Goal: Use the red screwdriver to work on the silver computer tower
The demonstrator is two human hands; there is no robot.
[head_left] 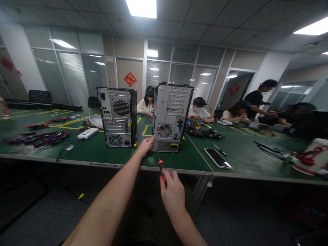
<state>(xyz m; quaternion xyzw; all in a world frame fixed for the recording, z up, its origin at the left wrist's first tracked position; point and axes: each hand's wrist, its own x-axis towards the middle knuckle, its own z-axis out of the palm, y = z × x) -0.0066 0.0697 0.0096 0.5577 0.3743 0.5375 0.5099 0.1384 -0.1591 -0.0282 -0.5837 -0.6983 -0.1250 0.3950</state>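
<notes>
A grey computer tower (167, 102) stands upright on the green table, its back panel with slots, ports and a vent grille facing me. My left hand (146, 147) is closed on its lower left edge; some fingertips are hidden against the side. In my right hand (173, 189), below the table edge, a screwdriver (161, 164) with a red and black handle is gripped. Its thin shaft points up to the tower's bottom left corner; whether the tip touches a screw is too small to tell. A second computer tower (116, 119) stands upright to the left, also back side toward me.
Bundled coloured cables (38, 138) and a white power strip (87, 133) lie left. Right of the towers are a smartphone (217, 158), a pen (219, 149), black cables (205, 132) and a white-and-red bag-like object (311, 159). Several people sit or stand across the table (246, 164).
</notes>
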